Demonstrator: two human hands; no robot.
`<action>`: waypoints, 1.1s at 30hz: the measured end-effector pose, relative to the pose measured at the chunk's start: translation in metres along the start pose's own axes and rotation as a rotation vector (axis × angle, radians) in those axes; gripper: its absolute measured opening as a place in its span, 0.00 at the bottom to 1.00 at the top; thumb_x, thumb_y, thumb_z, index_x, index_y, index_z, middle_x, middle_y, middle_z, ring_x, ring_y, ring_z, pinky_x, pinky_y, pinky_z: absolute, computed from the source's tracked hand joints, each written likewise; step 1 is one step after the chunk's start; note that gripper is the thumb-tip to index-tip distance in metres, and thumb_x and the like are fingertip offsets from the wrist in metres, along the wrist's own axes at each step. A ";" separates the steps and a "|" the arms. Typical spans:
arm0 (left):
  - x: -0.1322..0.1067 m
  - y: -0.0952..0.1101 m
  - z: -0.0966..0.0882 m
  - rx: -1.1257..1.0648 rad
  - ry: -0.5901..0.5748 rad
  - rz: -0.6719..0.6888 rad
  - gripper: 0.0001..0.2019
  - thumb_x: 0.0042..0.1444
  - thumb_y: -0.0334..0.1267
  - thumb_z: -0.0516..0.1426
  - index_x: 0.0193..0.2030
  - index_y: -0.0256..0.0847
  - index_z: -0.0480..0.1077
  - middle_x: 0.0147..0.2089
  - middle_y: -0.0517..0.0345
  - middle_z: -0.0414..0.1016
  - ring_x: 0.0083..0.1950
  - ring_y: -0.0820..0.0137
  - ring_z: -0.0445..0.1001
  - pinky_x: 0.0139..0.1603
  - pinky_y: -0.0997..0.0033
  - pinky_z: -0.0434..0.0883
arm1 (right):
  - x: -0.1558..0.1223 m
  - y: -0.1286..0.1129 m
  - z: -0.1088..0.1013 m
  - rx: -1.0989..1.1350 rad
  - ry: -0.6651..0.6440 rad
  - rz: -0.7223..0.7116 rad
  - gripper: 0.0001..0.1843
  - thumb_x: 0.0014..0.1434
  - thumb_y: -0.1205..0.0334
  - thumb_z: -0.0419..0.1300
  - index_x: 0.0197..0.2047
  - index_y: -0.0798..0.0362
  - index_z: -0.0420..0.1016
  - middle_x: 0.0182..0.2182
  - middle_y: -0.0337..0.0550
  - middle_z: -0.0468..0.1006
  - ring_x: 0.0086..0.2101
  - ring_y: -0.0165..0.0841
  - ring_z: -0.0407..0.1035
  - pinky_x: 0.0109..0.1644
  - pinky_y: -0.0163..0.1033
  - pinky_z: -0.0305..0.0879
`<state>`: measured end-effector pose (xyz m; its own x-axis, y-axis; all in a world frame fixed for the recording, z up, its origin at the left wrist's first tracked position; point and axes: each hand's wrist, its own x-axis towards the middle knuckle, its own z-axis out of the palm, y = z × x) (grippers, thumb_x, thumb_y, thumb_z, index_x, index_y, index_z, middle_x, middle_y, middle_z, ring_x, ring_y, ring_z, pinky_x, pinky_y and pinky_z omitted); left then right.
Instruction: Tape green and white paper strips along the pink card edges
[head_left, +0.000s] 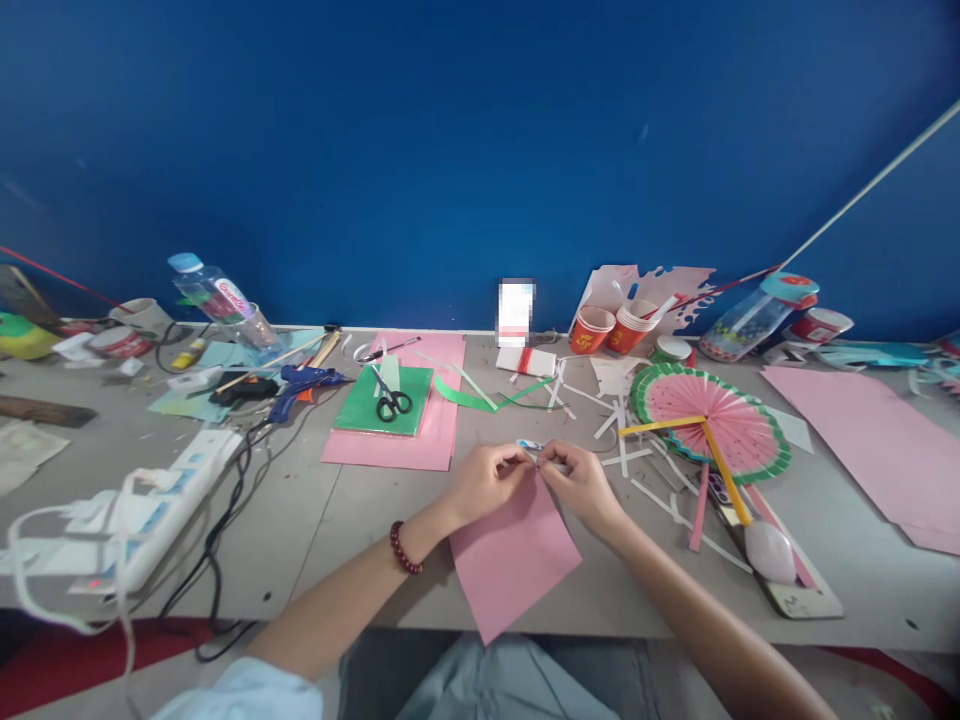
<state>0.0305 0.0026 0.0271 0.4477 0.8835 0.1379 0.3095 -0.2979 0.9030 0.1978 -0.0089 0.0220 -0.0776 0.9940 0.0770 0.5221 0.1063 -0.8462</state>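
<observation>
Scissors (pixel 394 402) lie on a green packet (pixel 358 402), toward ten-thirty from the pink sheet (pixel 517 560). Next comes the left hand (pixel 487 482), thumb and index finger pinched narrowly at the sheet's twelve o'clock corner. The sheet spreads below those fingertips toward six. The right hand (pixel 581 480) pinches the same corner, close beside the left. A watermelon-patterned fan (pixel 720 420) lies toward two o'clock.

Bench (pixel 367 560), front centre: paper sheet (pixel 517 560), far corner between left hand (pixel 484 482) and right hand (pixel 583 485). Left and behind: scissors (pixel 389 393) on packet (pixel 420 395), packet on wider sheet (pixel 390 453); farther left, glue gun (pixel 306 379), then power strip (pixel 171 505) nearer front edge. Right: paper fan (pixel 739 430). Behind, by wall (pixel 480 150): paper cups (pixel 591 334).
</observation>
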 end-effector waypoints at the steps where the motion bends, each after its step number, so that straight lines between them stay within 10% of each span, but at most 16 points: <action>1: 0.001 -0.001 0.000 -0.085 0.002 -0.032 0.09 0.58 0.37 0.54 0.33 0.38 0.74 0.34 0.55 0.78 0.36 0.69 0.74 0.36 0.73 0.68 | 0.000 0.001 0.001 0.021 0.006 0.011 0.08 0.48 0.62 0.51 0.22 0.53 0.67 0.19 0.36 0.67 0.24 0.29 0.61 0.29 0.32 0.54; 11: 0.008 -0.010 -0.006 -0.378 0.100 -0.222 0.14 0.52 0.47 0.59 0.32 0.35 0.76 0.32 0.54 0.78 0.35 0.69 0.73 0.36 0.73 0.66 | 0.013 0.026 -0.008 0.055 0.122 0.001 0.16 0.58 0.52 0.53 0.32 0.55 0.75 0.21 0.39 0.71 0.24 0.31 0.63 0.29 0.35 0.57; 22: 0.009 -0.020 -0.003 -0.405 0.084 -0.305 0.20 0.45 0.52 0.64 0.34 0.36 0.77 0.35 0.51 0.80 0.37 0.66 0.75 0.40 0.70 0.69 | 0.018 0.047 -0.005 -0.308 0.033 -0.266 0.13 0.55 0.68 0.53 0.33 0.52 0.80 0.33 0.47 0.78 0.36 0.38 0.71 0.43 0.41 0.66; 33: 0.008 -0.017 -0.004 -0.249 0.030 -0.273 0.29 0.50 0.54 0.60 0.53 0.36 0.69 0.20 0.67 0.68 0.20 0.78 0.57 0.25 0.77 0.56 | 0.019 0.042 -0.008 -0.250 0.068 -0.217 0.15 0.51 0.70 0.50 0.35 0.52 0.77 0.32 0.44 0.79 0.34 0.36 0.72 0.40 0.39 0.65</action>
<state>0.0257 0.0159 0.0144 0.3512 0.9295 -0.1128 0.1989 0.0437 0.9790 0.2253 0.0145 -0.0082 -0.1574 0.9460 0.2833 0.6926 0.3103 -0.6512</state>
